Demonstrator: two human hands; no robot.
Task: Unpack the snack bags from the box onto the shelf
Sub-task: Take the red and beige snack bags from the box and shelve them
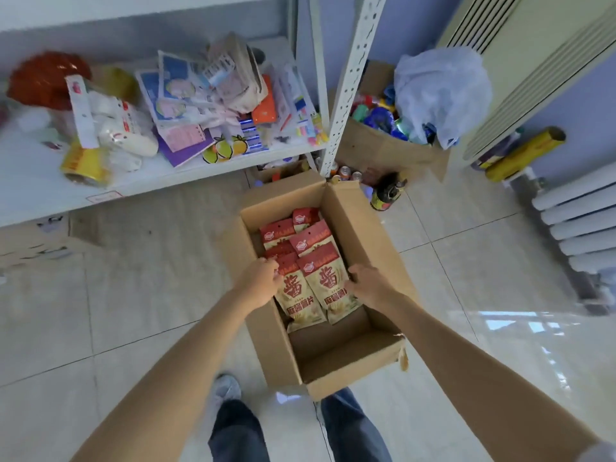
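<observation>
An open cardboard box (pixel 336 358) stands on the tiled floor in front of my feet. Several red and cream snack bags (pixel 310 243) lie in its far half. Two of them lie side by side nearest me: the left bag (pixel 296 295) and the right bag (pixel 330 285). My left hand (pixel 260 283) curls round the left edge of the left bag. My right hand (pixel 368 283) grips the right edge of the right bag. The near half of the box shows bare cardboard. A white metal shelf (pixel 40 191) stands to the upper left.
The shelf holds a heap of stationery packs (pixel 213 105), a red bag (pixel 46 80), white packets (pixel 120 128) and a yellow tape roll (pixel 85 165). A shelf post (pixel 350 85) rises behind the box. Beyond it are a second box of coloured items (pixel 376 141), cans, a radiator (pixel 580 221).
</observation>
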